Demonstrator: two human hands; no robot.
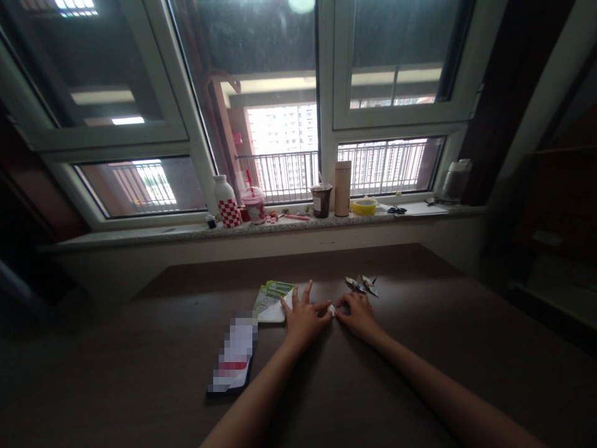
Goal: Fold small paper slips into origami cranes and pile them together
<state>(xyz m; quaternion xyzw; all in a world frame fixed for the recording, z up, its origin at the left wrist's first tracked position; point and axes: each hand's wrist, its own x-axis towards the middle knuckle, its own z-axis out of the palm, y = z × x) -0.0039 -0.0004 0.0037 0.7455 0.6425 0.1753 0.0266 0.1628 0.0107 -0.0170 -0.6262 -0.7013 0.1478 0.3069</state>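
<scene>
Between my two hands is a small piece of folded paper [331, 310], whitish and mostly hidden by the fingertips. My left hand [304, 320] pinches its left side with thumb and index finger, the other fingers spread over the edge of some paper sheets. On the other side, my right hand [358, 314] has its fingers curled in and pinches the paper's right edge. Green-and-white printed sheets [270, 300] lie in a loose stack left of my left hand. Just beyond my right hand sit folded paper figures [362, 285] with pointed tips, like small birds.
A phone [233, 354], its screen blurred out, lies left of my left forearm on the dark brown table [420, 373]. Along the windowsill [177, 231] stand a checkered bottle [227, 202], a pink drink cup [254, 204], a dark drink cup [321, 200], a tan flask [342, 188], yellow tape [364, 207] and scissors [397, 211].
</scene>
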